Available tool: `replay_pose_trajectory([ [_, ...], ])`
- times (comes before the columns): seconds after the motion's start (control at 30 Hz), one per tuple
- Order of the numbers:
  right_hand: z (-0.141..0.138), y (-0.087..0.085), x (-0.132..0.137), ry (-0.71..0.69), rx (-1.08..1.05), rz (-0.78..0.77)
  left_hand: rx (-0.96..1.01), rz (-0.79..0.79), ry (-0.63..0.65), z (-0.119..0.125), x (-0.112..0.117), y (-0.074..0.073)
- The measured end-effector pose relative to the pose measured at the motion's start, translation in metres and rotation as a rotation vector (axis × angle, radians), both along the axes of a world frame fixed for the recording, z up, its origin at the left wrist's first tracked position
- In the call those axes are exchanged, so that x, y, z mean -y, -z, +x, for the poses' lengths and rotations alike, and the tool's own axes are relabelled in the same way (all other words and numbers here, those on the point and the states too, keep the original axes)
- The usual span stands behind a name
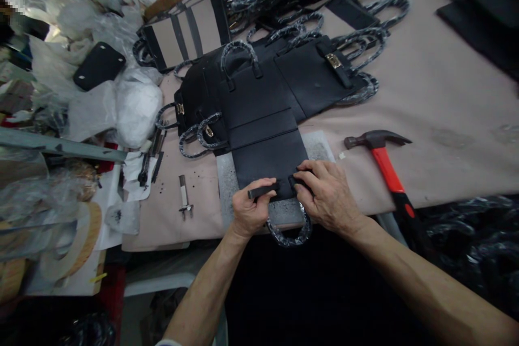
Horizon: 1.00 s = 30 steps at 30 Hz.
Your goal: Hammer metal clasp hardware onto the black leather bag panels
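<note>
A black leather bag panel (pixel 267 143) lies flat on a grey slab (pixel 320 146) at the table's near edge. My left hand (pixel 249 211) is closed on a short dark strap piece (pixel 263 191) at the panel's near edge. My right hand (pixel 326 194) presses down with bent fingers on the panel's right near corner, on the attachment of a handle. A plastic-wrapped black handle (pixel 290 235) loops down off the table edge between my hands.
A red-handled hammer (pixel 387 165) lies right of the slab. A small metal punch tool (pixel 185 203) lies to the left. Several black bag panels with wrapped handles (pixel 324 59) are piled behind. Plastic bags (pixel 135 105) and clutter crowd the left side.
</note>
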State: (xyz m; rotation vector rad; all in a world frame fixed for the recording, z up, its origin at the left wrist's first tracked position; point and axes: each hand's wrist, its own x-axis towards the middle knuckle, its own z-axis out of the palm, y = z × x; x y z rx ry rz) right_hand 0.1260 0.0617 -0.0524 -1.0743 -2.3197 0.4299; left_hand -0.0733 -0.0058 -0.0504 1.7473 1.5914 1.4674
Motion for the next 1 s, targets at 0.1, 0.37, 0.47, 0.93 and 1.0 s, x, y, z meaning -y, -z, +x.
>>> replay_pose_trajectory([
  [0.1, 0.0001, -0.0006, 0.0002, 0.001, -0.004, -0.016, -0.013, 0.002, 0.007, 0.0004, 0.0000, -0.0009],
  [0.37, -0.0003, -0.0004, 0.0002, 0.003, -0.017, -0.012, -0.060, 0.004, 0.001, 0.0010, -0.0004, 0.0004],
  [0.47, -0.0004, -0.0002, 0.0001, 0.002, -0.012, -0.004, -0.078, -0.005, -0.015, 0.0018, -0.0006, -0.0001],
  [0.93, -0.0001, -0.0018, 0.0006, 0.003, -0.012, 0.018, -0.180, 0.043, -0.021, 0.0031, -0.0019, -0.0013],
  [1.0, -0.0006, -0.0022, 0.0006, 0.003, -0.009, 0.017, -0.204, 0.049, -0.007, 0.0033, -0.0036, -0.0029],
])
